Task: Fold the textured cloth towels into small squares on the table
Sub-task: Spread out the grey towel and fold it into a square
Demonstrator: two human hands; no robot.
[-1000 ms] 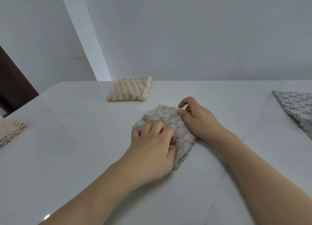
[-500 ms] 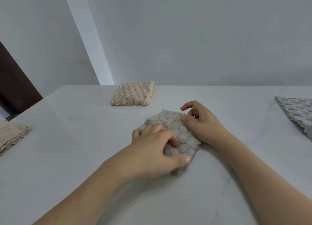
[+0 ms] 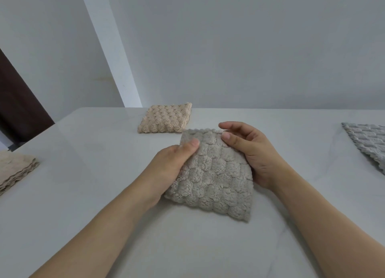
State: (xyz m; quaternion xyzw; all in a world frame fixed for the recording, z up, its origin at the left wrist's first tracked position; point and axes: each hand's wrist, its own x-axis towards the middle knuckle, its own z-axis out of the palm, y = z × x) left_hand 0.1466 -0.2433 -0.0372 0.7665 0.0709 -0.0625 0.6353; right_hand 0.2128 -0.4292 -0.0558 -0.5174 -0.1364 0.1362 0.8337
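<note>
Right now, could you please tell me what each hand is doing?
Left hand: holding the left edge of the folded grey towel, thumb on top.
Right hand: holding the towel's right edge, thumb on top.

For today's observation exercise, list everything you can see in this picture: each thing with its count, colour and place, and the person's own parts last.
folded grey-beige towel: one, grey-beige, table centre, held between both hands
folded beige towel: one, beige, far side of the table, lying flat
beige cloth stack: one, beige, left table edge, partly cut off
grey cloth: one, grey, right table edge, partly cut off
table: one, white, glossy, fills the lower view
wall: pale grey, behind the table
left hand: grips the towel's left edge, thumb on top
right hand: holds its right edge
</note>
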